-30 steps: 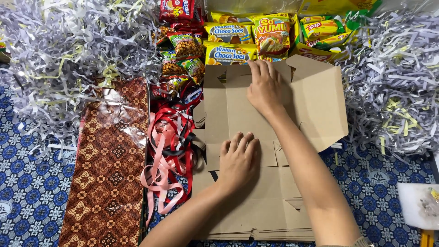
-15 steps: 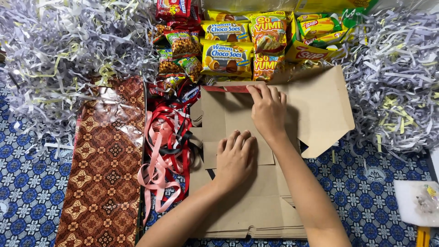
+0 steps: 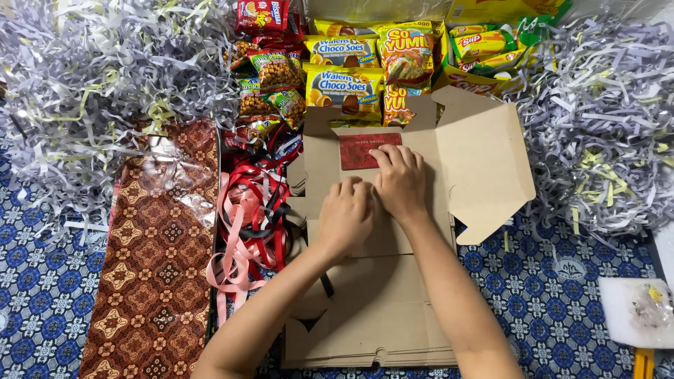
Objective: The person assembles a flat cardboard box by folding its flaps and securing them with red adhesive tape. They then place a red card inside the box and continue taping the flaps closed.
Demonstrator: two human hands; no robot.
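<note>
I find both hands pressed flat, fingers spread, gripping nothing: left hand [image 3: 349,213] and right hand [image 3: 399,181] side by side on the flattened cardboard box [image 3: 484,161], just below its dark red panel [image 3: 359,149]. Snack packets [image 3: 344,84] lie at its far edge, ribbons [image 3: 249,217] just beside its left edge.

Brown cardboard box [image 3: 484,161], red label [image 3: 365,149], batik-patterned brown wrap [image 3: 158,267].

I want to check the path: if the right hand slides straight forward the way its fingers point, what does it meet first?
The right hand likely meets the dark red card at its fingertips first, then the raised cardboard flap before the snack packets.
</note>
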